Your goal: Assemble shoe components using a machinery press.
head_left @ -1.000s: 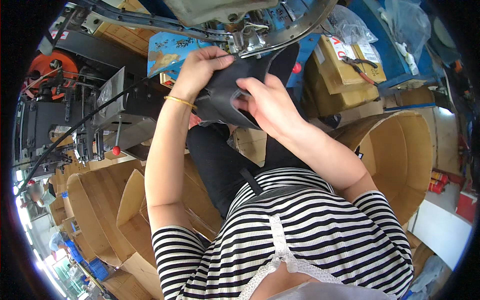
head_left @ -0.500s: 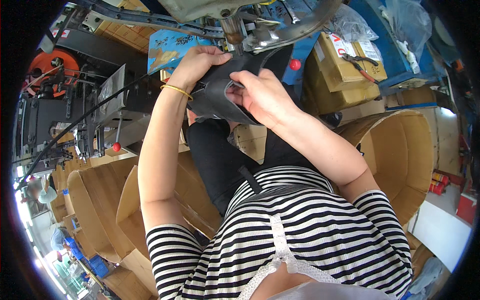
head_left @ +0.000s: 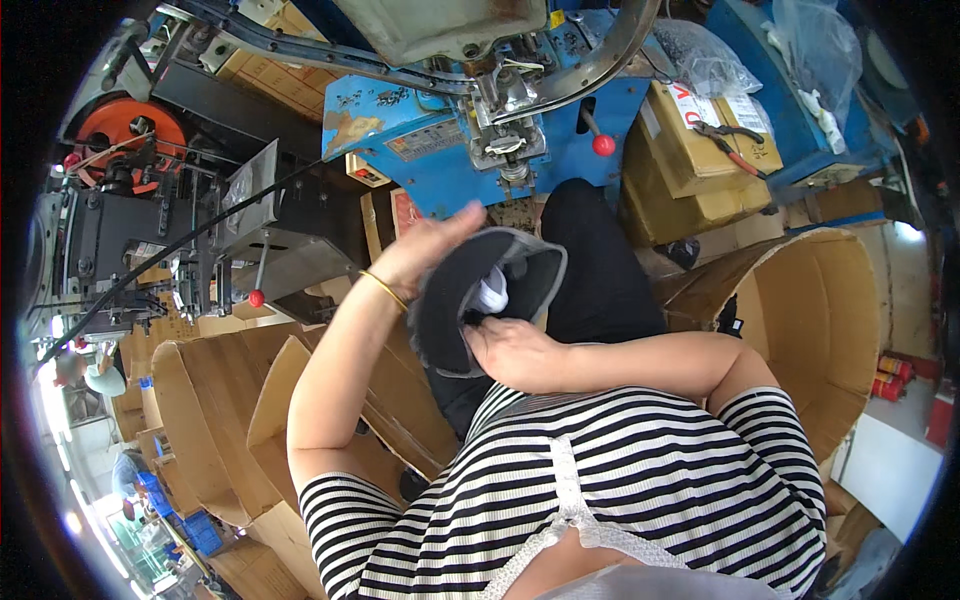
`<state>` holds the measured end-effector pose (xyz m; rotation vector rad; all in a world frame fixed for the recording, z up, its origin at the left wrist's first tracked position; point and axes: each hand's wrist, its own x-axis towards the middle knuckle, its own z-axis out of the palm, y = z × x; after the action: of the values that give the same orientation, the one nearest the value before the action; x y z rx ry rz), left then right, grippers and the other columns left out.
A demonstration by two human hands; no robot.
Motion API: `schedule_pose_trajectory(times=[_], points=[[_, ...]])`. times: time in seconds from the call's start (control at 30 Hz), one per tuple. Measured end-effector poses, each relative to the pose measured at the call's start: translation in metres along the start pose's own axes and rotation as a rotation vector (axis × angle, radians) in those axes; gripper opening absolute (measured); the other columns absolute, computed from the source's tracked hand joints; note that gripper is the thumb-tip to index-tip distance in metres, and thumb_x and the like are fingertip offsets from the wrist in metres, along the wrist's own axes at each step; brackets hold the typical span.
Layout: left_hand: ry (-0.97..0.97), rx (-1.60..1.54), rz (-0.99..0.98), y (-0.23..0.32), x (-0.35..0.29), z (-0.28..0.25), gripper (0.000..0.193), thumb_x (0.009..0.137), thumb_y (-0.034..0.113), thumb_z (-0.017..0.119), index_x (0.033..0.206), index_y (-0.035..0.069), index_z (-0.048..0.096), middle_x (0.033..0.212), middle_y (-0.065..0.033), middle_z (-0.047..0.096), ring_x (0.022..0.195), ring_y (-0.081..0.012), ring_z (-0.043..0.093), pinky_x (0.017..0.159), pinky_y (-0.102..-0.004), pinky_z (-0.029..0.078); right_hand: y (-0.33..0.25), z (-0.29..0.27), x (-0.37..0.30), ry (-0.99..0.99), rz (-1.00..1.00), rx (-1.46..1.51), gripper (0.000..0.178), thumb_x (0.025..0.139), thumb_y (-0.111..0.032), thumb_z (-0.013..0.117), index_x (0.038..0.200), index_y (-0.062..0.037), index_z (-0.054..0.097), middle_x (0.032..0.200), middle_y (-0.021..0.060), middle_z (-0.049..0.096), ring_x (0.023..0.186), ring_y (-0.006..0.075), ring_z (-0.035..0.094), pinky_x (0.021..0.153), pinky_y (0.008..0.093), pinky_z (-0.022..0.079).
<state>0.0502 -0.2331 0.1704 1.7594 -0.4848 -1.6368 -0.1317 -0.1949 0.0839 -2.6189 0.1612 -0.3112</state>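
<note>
A black, soft-looking piece with a curved open rim, rather like a small bag (head_left: 440,315), is above my lap. My right hand (head_left: 515,355) is closed on its near edge, with the fingertips hidden inside the opening. A white patch (head_left: 493,291) shows within the opening; I cannot tell what it is. My left hand (head_left: 425,250), with a yellow bangle at the wrist, is at the far left side of the piece. Its fingers are smeared by motion, and whether they grip is unclear. Beyond both hands stands a blue machine (head_left: 430,150) with a metal head (head_left: 510,140).
A red-knobbed lever (head_left: 602,145) sticks out of the machine. Right of it, pliers (head_left: 730,145) lie on cardboard boxes (head_left: 690,200). Large open cartons stand on my right (head_left: 810,310) and left (head_left: 205,420). Another machine with an orange wheel (head_left: 130,140) is at far left.
Both hands have drawn the black piece from under the machine's head back toward my lap. It has turned so that its opening shows. The machine's head and blue front are now uncovered.
</note>
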Motion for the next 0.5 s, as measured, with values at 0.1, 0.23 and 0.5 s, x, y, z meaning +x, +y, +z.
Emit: schedule_pose_trajectory(times=[0.1, 0.23, 0.5], points=[[-0.167, 0.144, 0.095, -0.081, 0.036, -0.034, 0.008, 0.082, 0.007, 0.071, 0.084, 0.004, 0.063, 0.077, 0.0026, 0.061, 0.068, -0.0075, 0.054, 0.061, -0.0242, 0.045, -0.005, -0.015, 0.007, -0.132, -0.077, 0.032, 0.045, 0.09, -0.024, 0.06, 0.111, 0.0153, 0.055, 0.091, 0.0218, 0.064, 0.084, 0.0313, 0.065, 0.073, 0.0385, 0.054], [-0.231, 1.112, 0.596, -0.082, -0.013, -0.024, 0.013, 0.077, 0.002, 0.072, 0.079, 0.004, 0.059, 0.083, -0.0004, 0.063, 0.075, -0.0149, 0.059, 0.068, -0.0323, 0.047, -0.005, -0.133, 0.02, -0.611, -0.259, 0.844, 0.035, 0.091, -0.027, 0.061, 0.115, -0.0017, 0.057, 0.093, 0.0151, 0.064, 0.088, 0.0347, 0.061, 0.078, 0.0393, 0.05], [-0.183, 1.151, 1.19, -0.11, -0.038, 0.002, 0.015, 0.071, 0.01, 0.074, 0.076, 0.004, 0.06, 0.073, -0.0075, 0.054, 0.066, -0.0266, 0.055, 0.059, -0.0364, 0.044, 0.093, -0.048, -0.006, -0.08, -0.224, 0.475, 0.015, 0.09, -0.016, 0.059, 0.084, -0.002, 0.058, 0.092, 0.0089, 0.058, 0.095, 0.0289, 0.057, 0.087, 0.0404, 0.045]])
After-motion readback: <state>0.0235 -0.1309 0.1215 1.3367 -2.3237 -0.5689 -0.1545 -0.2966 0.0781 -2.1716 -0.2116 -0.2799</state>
